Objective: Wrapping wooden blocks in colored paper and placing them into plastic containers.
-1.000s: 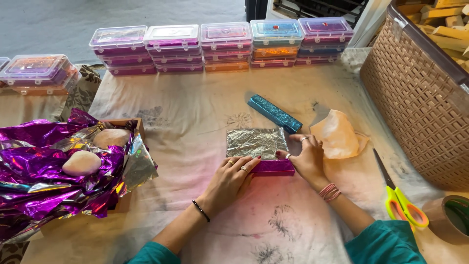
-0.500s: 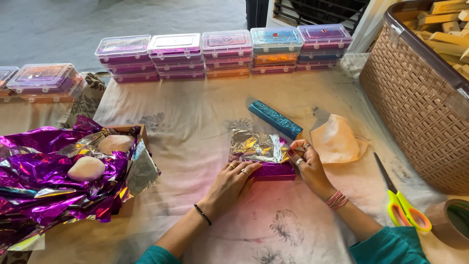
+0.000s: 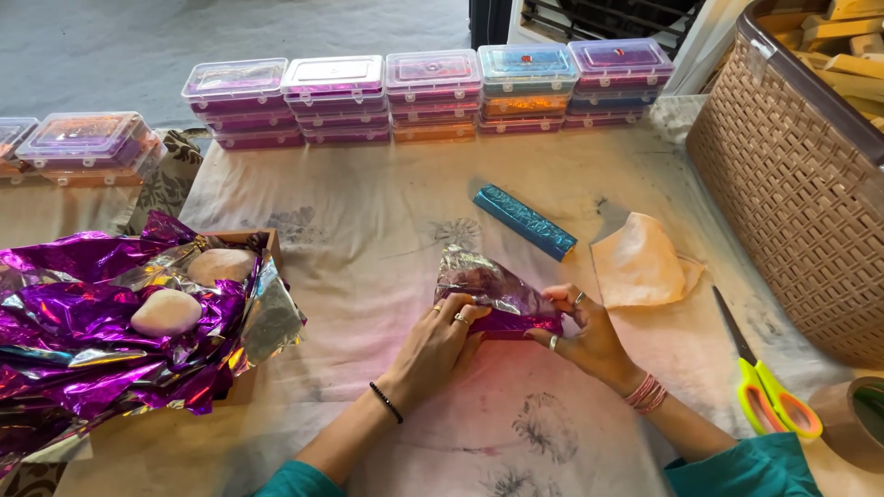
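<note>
Where the cloth-covered counter (image 3: pixel 387 230) lies nearest the person, both hands hold one purple foil-wrapped block (image 3: pixel 516 320): left hand (image 3: pixel 440 342) pressed flat on its near edge, right hand (image 3: pixel 587 333) gripping its right end, loose foil sheet (image 3: pixel 483 276) folded up over it. Right: yellow-handled scissors (image 3: pixel 764 391), beige cloth (image 3: pixel 640 262). Left: crumpled purple foil (image 3: pixel 83 322). Beyond: blue wrapped bar (image 3: pixel 525 222); farthest, stacked clear plastic boxes (image 3: pixel 428 92).
</note>
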